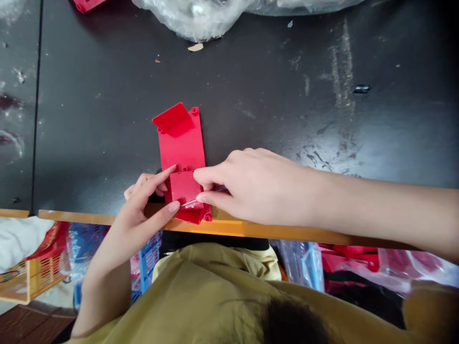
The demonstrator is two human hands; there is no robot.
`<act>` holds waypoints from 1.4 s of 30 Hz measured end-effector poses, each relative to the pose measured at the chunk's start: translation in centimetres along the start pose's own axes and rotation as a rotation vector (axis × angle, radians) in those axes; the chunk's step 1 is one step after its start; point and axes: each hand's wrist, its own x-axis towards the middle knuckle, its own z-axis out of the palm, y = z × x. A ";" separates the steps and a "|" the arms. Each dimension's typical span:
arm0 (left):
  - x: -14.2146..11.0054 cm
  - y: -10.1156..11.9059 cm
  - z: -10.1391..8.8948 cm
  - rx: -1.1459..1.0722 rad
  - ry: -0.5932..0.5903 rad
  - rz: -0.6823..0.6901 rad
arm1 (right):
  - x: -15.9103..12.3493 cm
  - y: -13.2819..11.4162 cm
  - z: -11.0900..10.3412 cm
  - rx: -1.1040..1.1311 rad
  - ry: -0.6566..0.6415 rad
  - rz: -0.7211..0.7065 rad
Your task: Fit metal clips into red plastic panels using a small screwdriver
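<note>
Both grips overlap red panel: right grip pinches rod; left grip spread; clear plastic beyond.

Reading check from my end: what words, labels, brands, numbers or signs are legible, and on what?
No text is legible.
Red panel: no lettering I can make out.
Red bundle, lower left: possible markings, too blurred to read.
Plastic bag, top: nothing readable.

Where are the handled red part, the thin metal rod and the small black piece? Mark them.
Handled red part (182, 152): head view, its flat panel.
Thin metal rod (189, 203): head view, its exposed shaft.
Small black piece (362, 89): head view, middle of its top.
</note>
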 end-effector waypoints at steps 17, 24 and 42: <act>-0.4 1.6 1.4 -0.218 0.026 -0.165 | -0.8 0.0 2.3 -0.043 0.132 0.041; -0.6 1.4 1.8 -0.228 0.075 -0.156 | -1.1 0.1 2.9 -0.089 0.238 0.015; 2.0 1.4 -0.6 0.067 -0.034 0.120 | -1.2 0.7 0.3 0.019 0.061 0.091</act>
